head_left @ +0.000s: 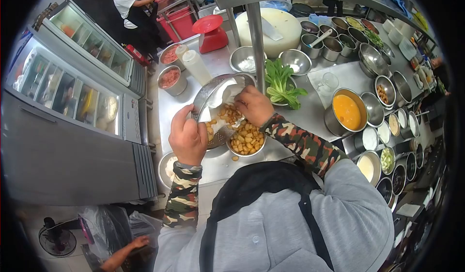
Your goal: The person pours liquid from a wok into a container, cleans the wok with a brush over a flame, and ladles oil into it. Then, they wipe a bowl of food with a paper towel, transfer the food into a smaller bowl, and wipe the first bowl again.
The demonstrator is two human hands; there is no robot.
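Observation:
My left hand [188,135] grips the rim of a perforated steel colander [206,97], which is tilted over the counter. White paper [226,93] lines part of it, and brown fried pieces lie inside. My right hand [254,106] is at the colander's right side, its fingers bent down at the paper and the pieces; what they pinch is hidden. Below and to the right, a steel bowl [248,154] is heaped with golden-brown pieces. One loose piece [235,158] lies on the counter in front of that bowl.
Green leafy vegetables [283,83] sit right of the colander, beside a metal post [255,44]. Squeeze bottles [196,66] and meat tubs [169,78] stand left. A pot of orange liquid [347,112] is at right. A co-worker [130,8] stands at the back; another person's hand [140,242] shows lower left.

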